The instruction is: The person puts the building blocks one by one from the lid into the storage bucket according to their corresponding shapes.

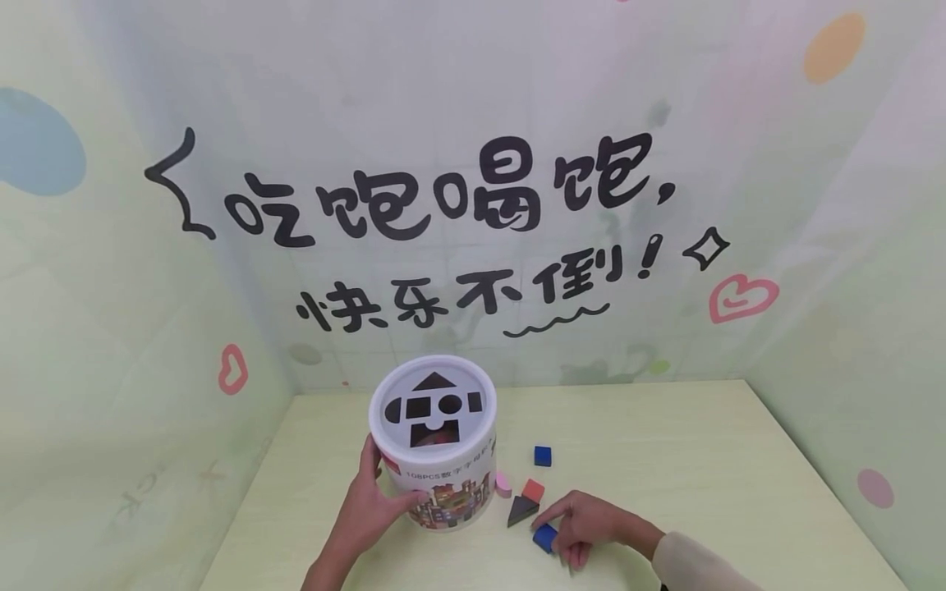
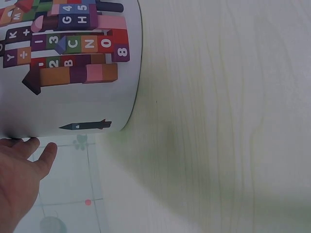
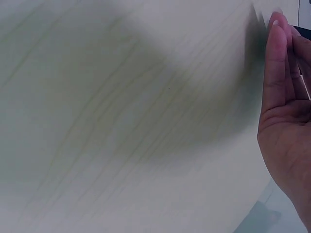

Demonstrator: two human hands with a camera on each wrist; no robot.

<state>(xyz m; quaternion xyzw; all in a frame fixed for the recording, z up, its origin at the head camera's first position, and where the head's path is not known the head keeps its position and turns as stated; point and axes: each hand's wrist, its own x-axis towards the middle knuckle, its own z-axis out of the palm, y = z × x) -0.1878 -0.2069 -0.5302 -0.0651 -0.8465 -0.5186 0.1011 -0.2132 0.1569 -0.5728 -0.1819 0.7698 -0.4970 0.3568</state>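
A white toy-block bucket (image 1: pixel 443 484) stands on the table, its lid (image 1: pixel 384 447) cut with several shaped holes. My left hand (image 1: pixel 367 505) holds the bucket's left side, thumb across the printed front. In the left wrist view, fingertips of the left hand (image 2: pixel 22 167) meet the bucket wall (image 2: pixel 73 107). To the right, my right hand (image 1: pixel 591 525) pinches a blue block (image 1: pixel 545 538) at the tabletop. The right wrist view shows the right hand (image 3: pixel 286 111) with fingers together; the blue block cannot be made out there.
Between bucket and right hand lie a dark triangular block (image 1: pixel 523 510), a red block (image 1: pixel 533 491) and a pink round block (image 1: pixel 503 484). Another blue block (image 1: pixel 543 455) lies farther back. A printed curtain (image 1: pixel 473 98) borders the pale wooden table (image 1: pixel 665 443) at the back and sides.
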